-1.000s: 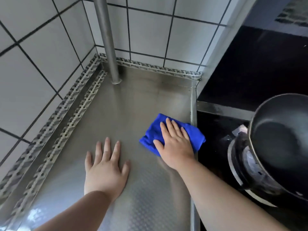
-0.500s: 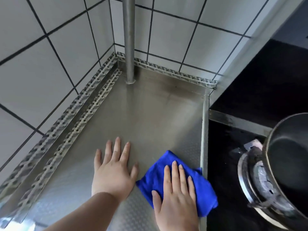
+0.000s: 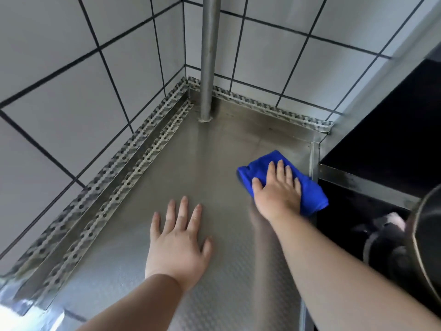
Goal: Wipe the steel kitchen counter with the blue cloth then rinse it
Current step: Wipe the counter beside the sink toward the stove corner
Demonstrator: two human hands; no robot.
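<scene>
Flat-palmed, my right hand point(image 3: 278, 189) presses the blue cloth point(image 3: 307, 189) against the steel counter point(image 3: 222, 158) at its right edge, fingers spread, not clenched. My left hand point(image 3: 177, 244) lies open on bare steel, bracing. Soft and light, the cloth will likely bunch; I'd pinch a folded edge to lift it.

Setting: kitchen. Steel tabletop point(image 3: 214, 149) in a white-tiled wall point(image 3: 71, 96) corner; pot point(image 3: 427, 247) on gas burner point(image 3: 381, 244) off its right edge.
</scene>
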